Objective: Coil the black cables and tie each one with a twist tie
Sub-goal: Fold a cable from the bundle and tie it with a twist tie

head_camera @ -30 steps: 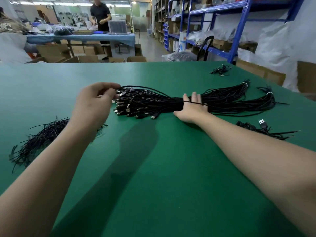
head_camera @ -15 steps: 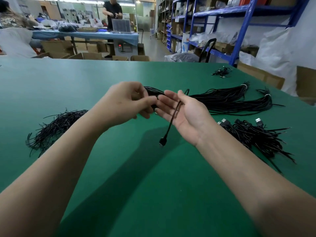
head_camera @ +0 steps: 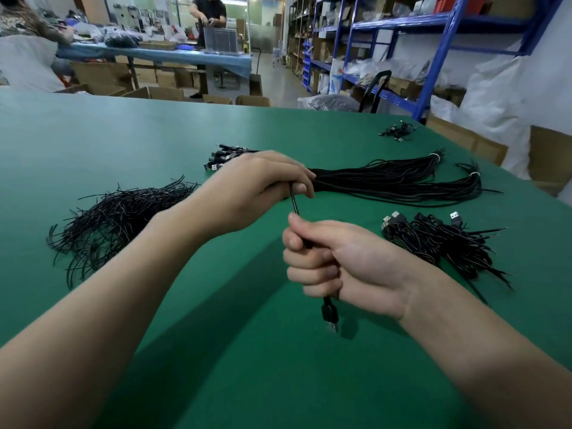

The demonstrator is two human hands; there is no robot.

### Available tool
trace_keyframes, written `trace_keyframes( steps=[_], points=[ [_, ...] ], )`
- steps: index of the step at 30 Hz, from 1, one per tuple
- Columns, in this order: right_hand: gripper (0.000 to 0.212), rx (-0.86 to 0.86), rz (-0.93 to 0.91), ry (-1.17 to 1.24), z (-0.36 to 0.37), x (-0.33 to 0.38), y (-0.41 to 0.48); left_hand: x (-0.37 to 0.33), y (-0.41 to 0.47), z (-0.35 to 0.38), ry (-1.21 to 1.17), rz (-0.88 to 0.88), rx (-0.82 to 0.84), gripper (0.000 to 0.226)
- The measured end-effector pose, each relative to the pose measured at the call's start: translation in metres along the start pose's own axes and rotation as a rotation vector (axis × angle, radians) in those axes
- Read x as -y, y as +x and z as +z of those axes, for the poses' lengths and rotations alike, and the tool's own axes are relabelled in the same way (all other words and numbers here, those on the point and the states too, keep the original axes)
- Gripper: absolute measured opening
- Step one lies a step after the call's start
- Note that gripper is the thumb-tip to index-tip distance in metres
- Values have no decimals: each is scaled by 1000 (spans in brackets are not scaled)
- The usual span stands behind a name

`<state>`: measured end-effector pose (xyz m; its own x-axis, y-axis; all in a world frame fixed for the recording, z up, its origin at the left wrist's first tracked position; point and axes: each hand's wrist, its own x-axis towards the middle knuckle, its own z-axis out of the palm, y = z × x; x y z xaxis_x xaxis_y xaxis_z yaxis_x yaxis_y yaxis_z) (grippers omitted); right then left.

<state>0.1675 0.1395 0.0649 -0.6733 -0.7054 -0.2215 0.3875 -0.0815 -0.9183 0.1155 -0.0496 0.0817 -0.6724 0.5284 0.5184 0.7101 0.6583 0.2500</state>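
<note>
Now both fists, right hand (head_camera: 337, 267) below left hand (head_camera: 260, 187), clasp cable (head_camera: 294, 205).

Green table (head_camera: 154, 134), wide and flat. On the left, a loose heap of twist ties (head_camera: 123, 212). Centre-far, a long bundle of black cables (head_camera: 387, 181). Right, a smaller cable pile (head_camera: 439, 243); far right, a tiny cable clump (head_camera: 399, 131).

The head camera is facing forward and down over the table (head_camera: 93, 134). The right hand (head_camera: 334, 261) is hovering close, at five o'clock.
</note>
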Motion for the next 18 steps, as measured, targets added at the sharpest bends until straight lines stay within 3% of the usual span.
trace_keyframes(
  steps=[6, 11, 18],
  points=[
    [39, -41, -58, -163, -12, 0, -6, -1, -1, -25, 126, 23, -3, 15],
    [38, 34, -183, -304, -27, 23, -19, -24, 1, -45, -81, 11, -99, 9],
    [38, 11, -172, -473, -55, 55, -32, -26, -2, -62, -70, 9, -111, 13]
  ],
)
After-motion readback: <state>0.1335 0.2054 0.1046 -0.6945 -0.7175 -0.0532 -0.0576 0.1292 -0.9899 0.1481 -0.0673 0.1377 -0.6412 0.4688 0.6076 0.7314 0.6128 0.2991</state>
